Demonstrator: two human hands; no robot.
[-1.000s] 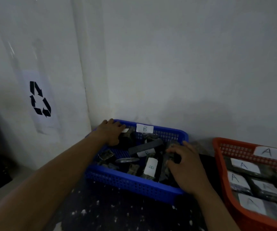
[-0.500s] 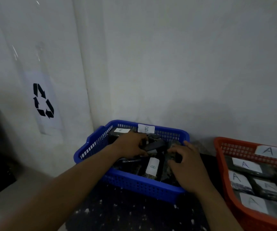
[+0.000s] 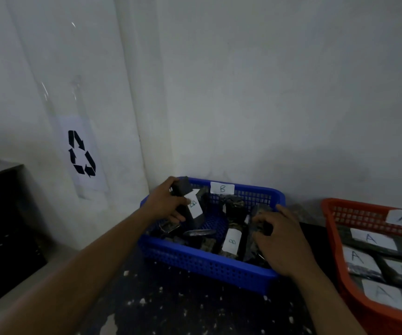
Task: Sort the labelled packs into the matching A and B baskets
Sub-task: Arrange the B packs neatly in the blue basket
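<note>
- Over the back-left corner of the blue basket (image 3: 207, 264), the fingers (image 3: 172, 182) of our left hand (image 3: 166, 204) curl round a dark B pack (image 3: 190, 204) and hold it upright above the rim.
- At the basket's right side, the fingers (image 3: 262, 220) of our right hand (image 3: 279, 240) curl on a second pack (image 3: 265, 229).
- We judge the raised pack could tip outside, being so near the edge.
- Half a second ago our left hand lay low at mid-basket; our right has barely shifted.
</note>
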